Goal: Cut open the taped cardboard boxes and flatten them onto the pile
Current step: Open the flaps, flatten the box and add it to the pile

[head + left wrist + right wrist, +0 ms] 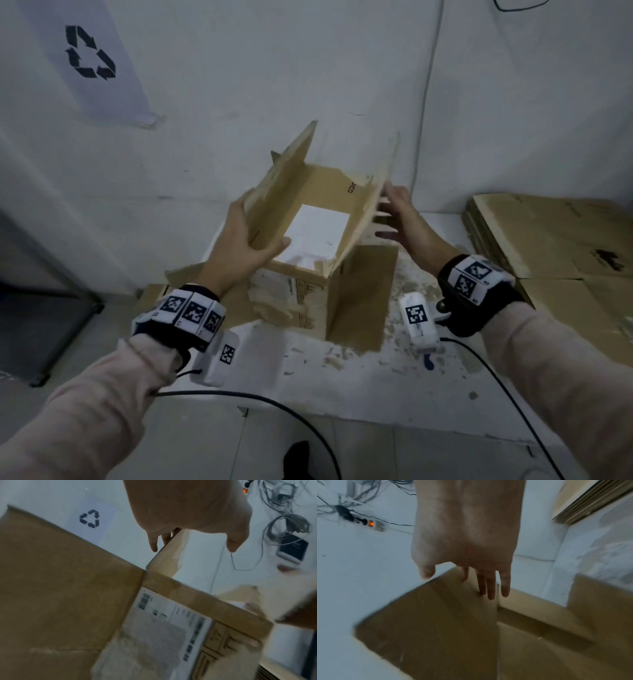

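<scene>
The cardboard box [308, 291] stands on the white worktop [342, 387], its top already open and two long flaps raised. It is the landmark here: the pile of flattened cardboard [548, 240] lies well to its right, against the wall, and a white label [171, 622] is stuck on its near face.

The left hand [239, 240] pinches the box's left flap [281, 192], thumb on the inner face and fingers behind it. The right hand [404, 219] lies outside the right flap [370, 212] with fingers straight and spread; the right wrist view shows the fingertips [489, 592] against the cardboard, so this grip is apart, pressing and not clamped.

My judgement is that the box is being spread or squashed, with the flattening only begun. Several things could go wrong:

- The right flap is held only by flat pressure. If the person pushes harder, the fingers may slide off and the flap may spring back.
- The box's surface looks torn and peeling around the label. A hard pull on the pinched left flap could tear it along the crease instead of folding the wall.
- Whether the bottom seam is cut cannot be told. If tape holds there, the box would resist collapse and skid on the worktop.
- A black cable [291, 407] runs just in front of the box, and a sweeping forearm could snag it.
</scene>
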The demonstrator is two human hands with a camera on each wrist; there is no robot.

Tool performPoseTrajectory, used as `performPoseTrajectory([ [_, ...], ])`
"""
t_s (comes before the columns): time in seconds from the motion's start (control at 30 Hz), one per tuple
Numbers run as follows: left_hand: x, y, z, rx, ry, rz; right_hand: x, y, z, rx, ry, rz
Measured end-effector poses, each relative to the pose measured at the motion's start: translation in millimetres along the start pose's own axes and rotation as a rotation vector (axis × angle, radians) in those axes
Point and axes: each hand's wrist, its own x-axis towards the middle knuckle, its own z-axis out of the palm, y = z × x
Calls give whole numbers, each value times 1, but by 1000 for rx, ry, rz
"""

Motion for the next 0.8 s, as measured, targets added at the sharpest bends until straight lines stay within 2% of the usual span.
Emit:
performPoseTrajectory([
  [0.1, -5, 6, 25, -20, -20, 5, 4, -11, 35, -261, -217, 0],
  [0.2, -6, -1, 41, 83, 102, -1, 12, 4, 68, -661, -316, -47],
  [0.27, -4, -7, 46, 97, 145, -7, 14, 14, 74, -599, -195, -139],
  [0.3, -2, -8, 48, 98, 142, -7, 16, 20, 72, -492, -51, -166],
  [0.37, -2, -8, 51, 103, 132, -13, 24, 33, 66, -358, 237, -116],
  [0.4, -2, -8, 52, 100, 137, -17, 29, 39, 62, -377, 295, -37],
  [0.43, -3, -7, 52, 96, 143, -21, 32, 47, 57, -403, 263, 50],
  [0.5, -6, -6, 53, 101, 144, -24, 35, 61, 52, -400, 40, 177],
  [0.57, -8, -5, 53, 114, 143, -14, 31, 65, 51, -454, -159, 205],
  [0.6, -9, -4, 52, 119, 141, -11, 29, 65, 51, -481, -190, 189],
  [0.7, -7, -6, 49, 136, 108, -35, 23, 68, 46, -373, -79, 128],
  [0.8, -1, -5, 46, 128, 71, -77, 10, 71, 27, -224, 65, 140],
])
